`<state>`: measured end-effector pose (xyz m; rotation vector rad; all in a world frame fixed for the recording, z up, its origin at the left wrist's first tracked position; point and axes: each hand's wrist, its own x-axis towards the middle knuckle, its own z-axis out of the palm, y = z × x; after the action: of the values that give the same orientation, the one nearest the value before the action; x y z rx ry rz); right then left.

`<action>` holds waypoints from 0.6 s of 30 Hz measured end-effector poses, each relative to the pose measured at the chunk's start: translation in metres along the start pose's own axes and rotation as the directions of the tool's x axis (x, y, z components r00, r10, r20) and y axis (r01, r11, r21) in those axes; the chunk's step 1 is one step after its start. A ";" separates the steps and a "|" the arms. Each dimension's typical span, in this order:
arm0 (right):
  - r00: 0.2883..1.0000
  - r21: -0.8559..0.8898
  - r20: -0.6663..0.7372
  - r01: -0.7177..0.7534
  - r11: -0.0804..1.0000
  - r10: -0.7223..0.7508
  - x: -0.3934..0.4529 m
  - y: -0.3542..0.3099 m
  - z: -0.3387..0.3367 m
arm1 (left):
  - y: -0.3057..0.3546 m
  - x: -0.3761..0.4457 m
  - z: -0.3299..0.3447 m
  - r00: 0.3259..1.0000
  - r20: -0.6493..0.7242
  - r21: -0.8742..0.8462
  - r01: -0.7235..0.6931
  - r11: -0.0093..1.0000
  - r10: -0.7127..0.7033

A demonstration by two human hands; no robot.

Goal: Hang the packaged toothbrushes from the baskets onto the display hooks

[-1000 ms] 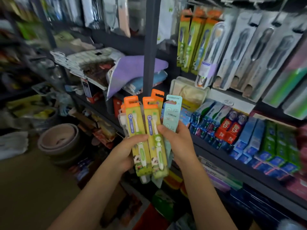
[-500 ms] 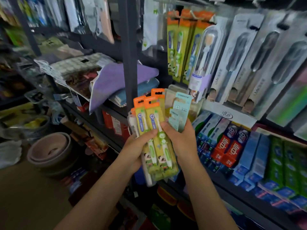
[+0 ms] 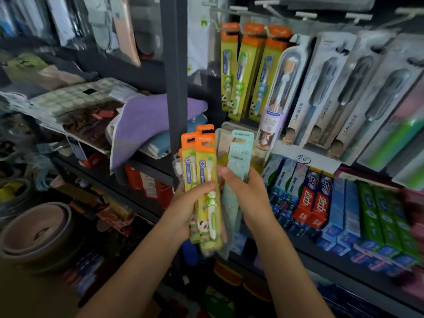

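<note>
My left hand (image 3: 183, 210) gripping a fan of yellow toothbrush packs (image 3: 207, 196), my right hand (image 3: 246, 193) pinching a pale blue pack (image 3: 238, 157) beside them, matching packs hanging on the hooks (image 3: 243, 74) above

One camera only, worn on person's head. Looks forward and a bit down, from standing height, toward shop shelves. Very near: both forearms reach up from bottom edge, left hand (image 3: 183, 208) and right hand (image 3: 246, 193) sit in middle of picture, close to lens. Dark shelf post (image 3: 175, 88) runs straight up middle. Hooks (image 3: 305, 14) with hanging packs fill top right. Toothpaste boxes (image 3: 314, 203) sit low on right. Round tubs (image 3: 36, 235) sit low on left. Wide lens; edges blur and bend. No second view to share.
</note>
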<state>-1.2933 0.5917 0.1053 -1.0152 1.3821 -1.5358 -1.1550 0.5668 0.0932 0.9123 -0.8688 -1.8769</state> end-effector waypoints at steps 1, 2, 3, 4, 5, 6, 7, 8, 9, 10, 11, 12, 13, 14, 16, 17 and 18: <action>1.000 -0.011 -0.007 -0.001 1.000 0.001 0.000 -0.001 0.001 | 0.002 0.000 -0.004 1.000 0.004 0.005 0.003 1.000 -0.003; 1.000 -0.013 -0.014 -0.004 1.000 0.004 -0.001 -0.005 0.003 | 0.004 0.001 -0.008 1.000 0.013 0.010 0.004 1.000 -0.004; 1.000 -0.017 -0.015 -0.004 1.000 0.004 0.000 -0.007 0.004 | 0.006 0.001 -0.011 1.000 0.021 0.018 0.007 1.000 -0.007; 1.000 -0.027 -0.019 -0.014 1.000 0.014 -0.001 -0.012 0.004 | 0.008 0.002 -0.014 0.999 0.029 0.028 0.011 1.000 -0.012; 0.999 -0.040 -0.014 -0.029 0.999 0.029 0.000 -0.014 0.003 | 0.010 0.002 -0.017 0.999 0.035 0.041 0.019 0.999 -0.021; 0.999 -0.047 -0.015 -0.049 0.998 0.049 -0.002 -0.020 0.004 | 0.011 0.003 -0.020 0.999 0.038 0.050 0.029 0.998 -0.031; 0.998 -0.051 -0.011 -0.064 0.997 0.064 -0.002 -0.024 0.004 | 0.013 0.004 -0.022 0.998 0.046 0.055 0.042 0.998 -0.044; 0.997 -0.046 -0.015 -0.074 0.996 0.074 -0.004 -0.029 0.004 | 0.014 0.004 -0.025 0.996 0.065 0.058 0.049 0.997 -0.053; 0.998 -0.045 -0.035 -0.063 0.997 0.061 -0.002 -0.030 0.004 | 0.016 0.004 -0.026 0.995 0.088 0.057 0.048 0.997 -0.053; 0.997 -0.041 -0.071 -0.041 0.998 0.038 -0.002 -0.032 0.005 | 0.018 0.004 -0.026 0.993 0.111 0.053 0.037 0.998 -0.043; 0.995 -0.042 -0.102 -0.017 0.999 0.012 0.000 -0.033 0.006 | 0.021 0.004 -0.024 0.990 0.137 0.048 0.019 0.999 -0.026; 0.992 -0.042 -0.127 0.017 0.999 -0.022 0.000 -0.037 0.010 | 0.023 0.003 -0.021 0.987 0.160 0.049 -0.002 0.999 -0.006; 0.988 -0.049 -0.147 0.041 0.998 -0.048 0.003 -0.039 0.013 | 0.026 0.001 -0.017 0.984 0.175 0.059 -0.023 0.998 0.013; 0.984 -0.047 -0.170 0.046 0.998 -0.053 0.004 -0.042 0.018 | 0.027 0.002 -0.013 0.982 0.186 0.077 -0.045 0.996 0.030; 0.977 -0.062 -0.202 0.057 0.996 -0.069 0.009 -0.043 0.027 | 0.028 0.003 -0.006 0.978 0.198 0.131 -0.092 0.987 0.065; 0.975 -0.076 -0.207 0.069 0.995 -0.084 0.010 -0.044 0.031 | 0.028 0.003 -0.003 0.977 0.199 0.154 -0.107 0.982 0.075; 0.975 -0.095 -0.200 0.078 0.992 -0.096 0.010 -0.045 0.034 | 0.027 0.005 -0.002 0.978 0.193 0.168 -0.116 0.979 0.083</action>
<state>-1.2669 0.5738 0.1527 -1.0033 1.5756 -1.6964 -1.1448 0.5512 0.1140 0.7919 -1.1902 -1.8387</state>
